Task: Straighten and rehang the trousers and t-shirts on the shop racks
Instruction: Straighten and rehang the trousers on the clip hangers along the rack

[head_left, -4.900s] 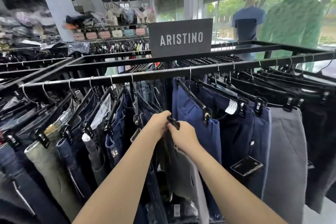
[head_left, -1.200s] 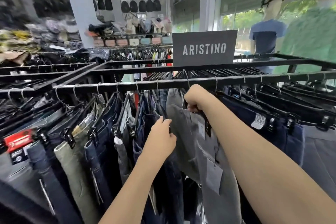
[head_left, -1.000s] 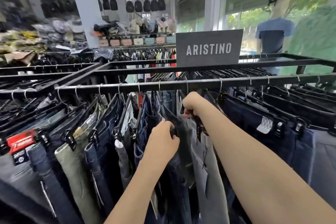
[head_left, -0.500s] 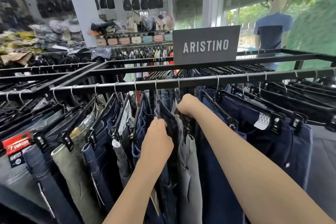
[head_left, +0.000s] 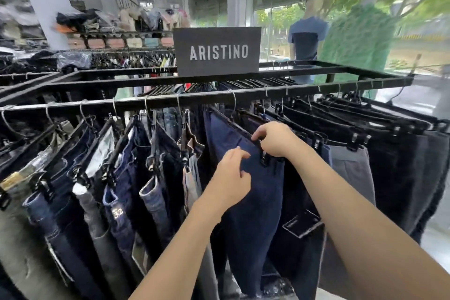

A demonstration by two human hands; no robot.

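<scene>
Most of the row on the rack rail still looked unsorted: to the left, jeans hung crowded and skewed on their clip hangers, some waistbands twisted and one grey pair sagging low, while the dark trousers to the right hung in a tidier, evenly stepped line. The pair in hand was the navy trousers, hung near the middle of the rail below the ARISTINO sign. The right hand was closed over the black clip hanger at its near end, gripping the bar by the clip. The left hand hovered against the navy cloth just below the waistband, fingers loosely curled and not clearly pinching anything. Judging by this, the navy pair was being squared up on its hanger, and the jumbled left stretch would remain to be done. No t-shirts were visible on this rack. The rack was the only holder in view; it was full along its length, and a second rail behind it carried more hangers.
</scene>
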